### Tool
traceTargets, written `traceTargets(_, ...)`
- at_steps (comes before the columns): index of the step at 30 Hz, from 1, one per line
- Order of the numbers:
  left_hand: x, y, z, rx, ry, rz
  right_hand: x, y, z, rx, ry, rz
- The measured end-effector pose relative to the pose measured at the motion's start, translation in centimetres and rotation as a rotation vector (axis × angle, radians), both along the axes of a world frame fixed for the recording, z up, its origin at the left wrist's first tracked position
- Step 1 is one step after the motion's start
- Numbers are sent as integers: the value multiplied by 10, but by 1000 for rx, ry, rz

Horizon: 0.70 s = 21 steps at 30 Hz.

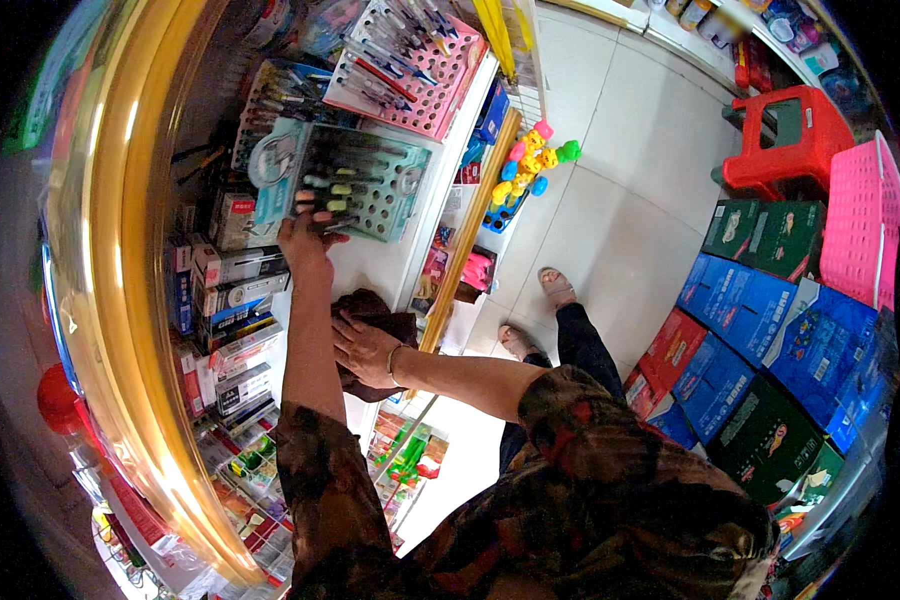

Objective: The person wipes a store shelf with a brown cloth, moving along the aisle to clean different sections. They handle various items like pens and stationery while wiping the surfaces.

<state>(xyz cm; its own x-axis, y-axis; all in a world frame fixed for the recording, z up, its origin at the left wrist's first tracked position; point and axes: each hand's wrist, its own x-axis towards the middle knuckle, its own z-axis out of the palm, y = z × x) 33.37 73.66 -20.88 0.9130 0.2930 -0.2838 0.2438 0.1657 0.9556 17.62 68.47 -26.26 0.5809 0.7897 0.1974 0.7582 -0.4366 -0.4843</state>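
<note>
My left hand [305, 241] grips the near edge of a teal pen display rack [390, 227], which looks blurred. Dark pens or markers with pale ends [337, 196] stand in several of its holes; other holes are bare. Palm down, my right hand [366, 346] holds a dark brown cloth [367, 304] against a white shelf [371, 268]. The fingers lie stretched over the cloth. Beyond the teal rack is a pink pen rack [457, 82] with pens in part of its holes. Darker pens [270, 105] fill another rack, partly hidden behind the teal one.
Small product boxes [240, 292] are stacked left of my left forearm, beside a gold-coloured curved rail [112, 247]. Colourful toy figures [529, 169] stand on a lower ledge. Across the tiled floor [607, 195] are a red plastic stool [791, 142], a pink basket [859, 217] and blue cartons [735, 307].
</note>
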Motion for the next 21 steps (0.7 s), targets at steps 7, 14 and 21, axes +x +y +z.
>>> traceTargets(7,-40,45,45,154,70,268,36,-13,-3,8,-13,62)
traceTargets(14,-90,58,76,106,-81,240,132,-28,-36,137,-32,-105)
traceTargets(21,-154,88,62,134,-70,380,168,-116,4,-25,-145,-259)
